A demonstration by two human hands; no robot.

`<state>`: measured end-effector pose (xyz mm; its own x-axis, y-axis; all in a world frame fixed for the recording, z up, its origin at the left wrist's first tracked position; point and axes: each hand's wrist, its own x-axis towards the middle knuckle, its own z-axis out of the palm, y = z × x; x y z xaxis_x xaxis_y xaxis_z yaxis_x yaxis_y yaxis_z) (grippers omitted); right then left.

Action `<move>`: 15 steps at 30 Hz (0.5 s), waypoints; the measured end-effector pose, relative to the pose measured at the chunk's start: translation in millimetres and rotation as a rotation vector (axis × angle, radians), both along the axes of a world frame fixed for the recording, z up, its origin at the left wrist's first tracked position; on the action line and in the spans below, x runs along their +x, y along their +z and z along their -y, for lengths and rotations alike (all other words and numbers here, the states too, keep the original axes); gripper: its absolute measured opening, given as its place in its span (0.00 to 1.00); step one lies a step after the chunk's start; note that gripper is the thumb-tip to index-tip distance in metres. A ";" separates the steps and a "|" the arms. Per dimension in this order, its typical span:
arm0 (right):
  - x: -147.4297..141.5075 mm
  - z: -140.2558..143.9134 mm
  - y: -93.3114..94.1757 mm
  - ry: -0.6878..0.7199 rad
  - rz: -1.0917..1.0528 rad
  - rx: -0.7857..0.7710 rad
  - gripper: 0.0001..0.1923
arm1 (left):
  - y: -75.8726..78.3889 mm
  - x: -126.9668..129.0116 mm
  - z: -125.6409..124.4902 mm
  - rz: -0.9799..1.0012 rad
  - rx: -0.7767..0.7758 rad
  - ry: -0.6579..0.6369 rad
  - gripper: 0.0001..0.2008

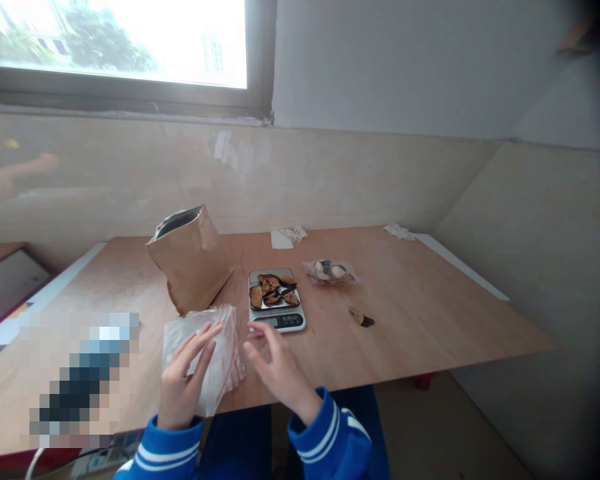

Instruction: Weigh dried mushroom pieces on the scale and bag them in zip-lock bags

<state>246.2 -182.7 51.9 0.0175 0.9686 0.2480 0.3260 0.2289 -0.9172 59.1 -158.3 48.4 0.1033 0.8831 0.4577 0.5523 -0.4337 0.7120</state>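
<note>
My left hand (pixel 187 373) is over a stack of clear zip-lock bags (pixel 219 363) with red seal lines, its fingers stretched out and holding nothing. Just right of the bags, my right hand (pixel 279 365) hovers near the front of a small digital scale (pixel 279 323), fingers apart and with nothing in them. Several brown dried slices (pixel 271 288) with dark edges lie on the scale's metal tray. Whether my left fingertips touch the top bag, I cannot tell.
Behind the bags stands an open brown paper bag (pixel 195 260). A filled clear packet (pixel 331 271) and one loose dried slice (pixel 361 317) lie right of the scale. Crumpled white paper (pixel 293 234) sits by the wall. A pixelated object (pixel 83 380) is at left.
</note>
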 end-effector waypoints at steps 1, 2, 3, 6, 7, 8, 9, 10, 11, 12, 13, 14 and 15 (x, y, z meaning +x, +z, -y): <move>-11.3 0.4 -2.2 0.019 -0.029 -0.026 0.18 | 6.0 8.6 2.0 0.040 0.015 0.007 0.16; -19.1 0.0 -5.5 0.025 -0.060 -0.051 0.17 | 10.9 16.5 3.1 0.077 0.025 0.025 0.16; -23.3 -1.3 -9.5 0.018 -0.090 -0.072 0.16 | 15.0 23.4 3.4 0.116 0.027 0.080 0.16; -15.9 -8.0 -20.0 -0.080 -0.204 -0.096 0.11 | 22.9 37.1 -2.2 0.252 0.044 0.318 0.16; -8.9 -10.1 -21.4 -0.093 -0.243 -0.097 0.11 | 24.2 39.7 -6.1 0.297 0.043 0.369 0.16; -0.8 -11.6 -21.4 -0.075 -0.275 -0.098 0.13 | 24.9 41.9 -10.9 0.334 0.031 0.387 0.16; 7.5 -12.4 -20.1 -0.036 -0.297 -0.096 0.14 | 25.2 44.0 -16.5 0.360 0.016 0.386 0.17; 15.6 -12.7 -18.1 0.006 -0.303 -0.089 0.16 | 24.9 46.4 -22.6 0.374 -0.001 0.376 0.17; 23.1 -12.5 -15.8 0.024 -0.290 -0.075 0.17 | 24.2 49.2 -29.0 0.378 -0.013 0.367 0.17; 29.8 -12.3 -13.9 0.007 -0.262 -0.052 0.17 | 23.0 52.5 -35.8 0.380 -0.013 0.368 0.17; 35.9 -12.2 -12.8 -0.047 -0.223 -0.022 0.17 | 21.2 56.1 -42.6 0.383 -0.006 0.369 0.17; 41.5 -12.6 -13.0 -0.126 -0.176 0.010 0.17 | 18.9 59.9 -49.6 0.394 0.007 0.364 0.17; 46.8 -13.6 -14.4 -0.211 -0.120 0.042 0.17 | 15.8 63.6 -56.6 0.408 0.017 0.363 0.18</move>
